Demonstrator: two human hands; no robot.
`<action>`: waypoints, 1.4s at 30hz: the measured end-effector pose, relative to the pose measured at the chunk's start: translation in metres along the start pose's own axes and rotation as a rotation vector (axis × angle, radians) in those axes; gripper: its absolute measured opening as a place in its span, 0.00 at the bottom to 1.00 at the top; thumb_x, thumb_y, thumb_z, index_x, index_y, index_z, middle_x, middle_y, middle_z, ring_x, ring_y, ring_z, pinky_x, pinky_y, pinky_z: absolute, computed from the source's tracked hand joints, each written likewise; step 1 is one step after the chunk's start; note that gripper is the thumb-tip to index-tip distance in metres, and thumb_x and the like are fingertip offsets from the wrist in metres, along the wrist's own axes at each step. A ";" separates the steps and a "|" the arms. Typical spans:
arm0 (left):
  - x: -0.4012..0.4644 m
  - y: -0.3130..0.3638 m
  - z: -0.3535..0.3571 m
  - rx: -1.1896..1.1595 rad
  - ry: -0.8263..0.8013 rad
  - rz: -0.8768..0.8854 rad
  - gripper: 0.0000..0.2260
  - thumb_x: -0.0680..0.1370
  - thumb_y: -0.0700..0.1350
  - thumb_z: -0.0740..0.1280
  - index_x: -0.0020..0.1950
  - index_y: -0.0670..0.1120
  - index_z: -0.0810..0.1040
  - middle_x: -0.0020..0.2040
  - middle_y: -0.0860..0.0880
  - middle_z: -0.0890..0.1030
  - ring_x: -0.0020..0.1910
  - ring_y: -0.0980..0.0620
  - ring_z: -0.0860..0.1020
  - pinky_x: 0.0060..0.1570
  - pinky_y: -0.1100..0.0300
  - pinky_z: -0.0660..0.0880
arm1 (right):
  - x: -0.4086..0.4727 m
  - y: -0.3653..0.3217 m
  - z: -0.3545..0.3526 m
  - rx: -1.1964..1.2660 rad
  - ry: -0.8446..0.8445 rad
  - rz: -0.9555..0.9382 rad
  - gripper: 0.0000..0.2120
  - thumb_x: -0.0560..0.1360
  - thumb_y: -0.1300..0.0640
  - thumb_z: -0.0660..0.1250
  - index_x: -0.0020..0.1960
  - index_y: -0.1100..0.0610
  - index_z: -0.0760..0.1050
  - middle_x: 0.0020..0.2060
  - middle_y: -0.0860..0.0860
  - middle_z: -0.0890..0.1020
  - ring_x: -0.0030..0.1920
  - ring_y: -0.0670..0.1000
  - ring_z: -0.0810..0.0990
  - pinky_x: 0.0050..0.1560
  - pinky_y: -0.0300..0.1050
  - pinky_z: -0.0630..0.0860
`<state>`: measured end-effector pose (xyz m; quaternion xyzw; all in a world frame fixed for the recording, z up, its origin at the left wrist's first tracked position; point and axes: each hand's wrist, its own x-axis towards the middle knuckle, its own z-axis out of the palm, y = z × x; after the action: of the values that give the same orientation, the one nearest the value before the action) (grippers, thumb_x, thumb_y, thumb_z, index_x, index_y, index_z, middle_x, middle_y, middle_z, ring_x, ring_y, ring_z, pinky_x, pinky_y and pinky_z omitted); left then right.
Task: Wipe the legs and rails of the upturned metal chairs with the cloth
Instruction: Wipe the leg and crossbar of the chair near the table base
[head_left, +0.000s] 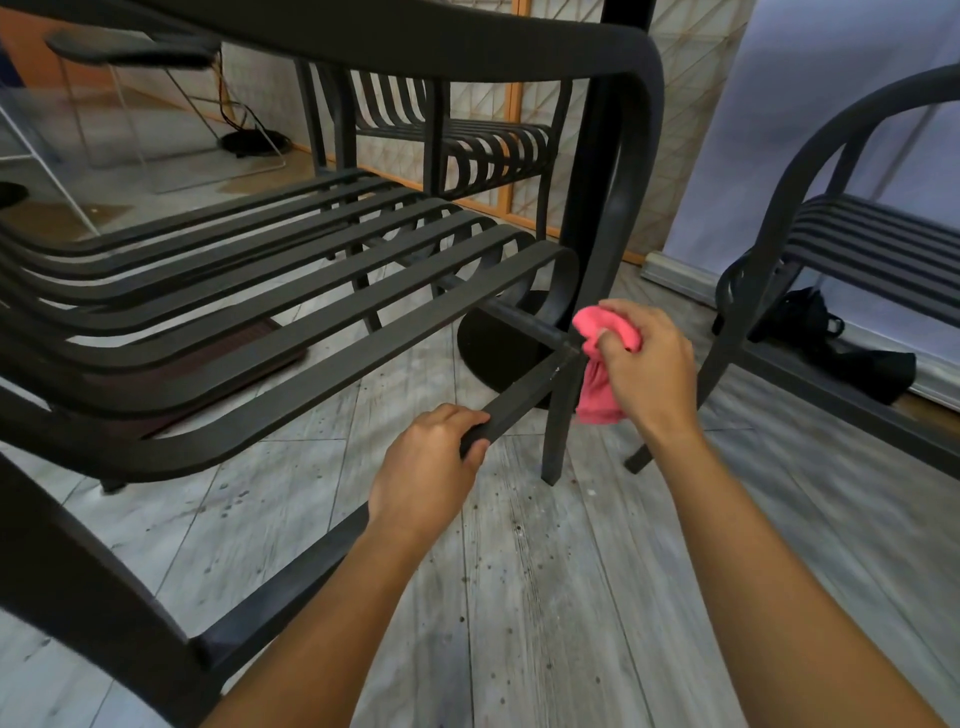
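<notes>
At the left we see the slatted seat of the near dark metal chair, which takes most of the view. A square lower rail of this chair runs from the bottom left up toward the front leg. Our left hand is on this rail, below the seat, and its fingers are curled around the bar and grip it.

To the right of this hand the rail meets the front leg and a cross bar. Just at this joint is the pink cloth. It touches the leg, and one part hangs down beside the leg. Our right hand holds the cloth bunched, with the fingers closed around it, right of the joint.

Behind the near chair stands a second chair of the same kind, in front of a patterned screen. Right of the cloth is a third chair, and under its seat lies a black bag on the grey plank floor, which is spotted with dark marks.
</notes>
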<state>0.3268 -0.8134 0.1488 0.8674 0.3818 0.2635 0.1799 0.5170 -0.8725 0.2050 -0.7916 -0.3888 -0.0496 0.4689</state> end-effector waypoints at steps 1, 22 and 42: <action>0.000 0.000 0.000 0.002 0.003 0.002 0.15 0.78 0.48 0.64 0.64 0.53 0.74 0.58 0.56 0.78 0.54 0.58 0.75 0.52 0.66 0.70 | 0.004 -0.001 0.002 -0.013 0.039 -0.015 0.16 0.75 0.56 0.65 0.62 0.50 0.75 0.59 0.49 0.75 0.59 0.49 0.73 0.57 0.42 0.68; 0.000 -0.003 0.002 -0.008 0.010 0.003 0.15 0.78 0.49 0.64 0.65 0.53 0.74 0.58 0.56 0.77 0.54 0.58 0.75 0.53 0.65 0.71 | 0.006 -0.012 0.045 -0.181 -0.195 0.187 0.12 0.77 0.57 0.62 0.37 0.50 0.63 0.58 0.58 0.71 0.56 0.59 0.73 0.52 0.57 0.75; 0.001 0.000 -0.001 0.007 -0.005 -0.010 0.15 0.78 0.49 0.64 0.65 0.54 0.73 0.59 0.56 0.77 0.54 0.59 0.75 0.51 0.68 0.68 | -0.009 0.041 0.022 -0.161 -0.359 0.217 0.11 0.78 0.52 0.59 0.52 0.50 0.79 0.54 0.54 0.76 0.44 0.51 0.78 0.40 0.42 0.74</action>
<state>0.3271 -0.8130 0.1498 0.8667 0.3867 0.2592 0.1793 0.5318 -0.8709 0.1603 -0.8597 -0.3735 0.1119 0.3301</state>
